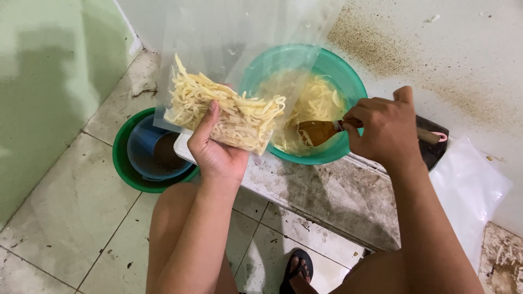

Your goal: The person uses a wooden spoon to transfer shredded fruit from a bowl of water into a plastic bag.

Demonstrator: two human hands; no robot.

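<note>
I judge I'm mid-filling: my left hand [218,155] grips the noodle bag [229,109] at nine o'clock of the bowl [348,87], my right hand [384,130] clasps the spoon [321,132] at its three, needing another scoop lifted bagward.

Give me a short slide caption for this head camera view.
Left hand holds a clear bag of noodles beside a teal bowl; right hand grips a wooden spoon in it.

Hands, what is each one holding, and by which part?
Left hand cups the noodle-filled plastic bag from beneath; right hand grips the spoon by its handle.
</note>
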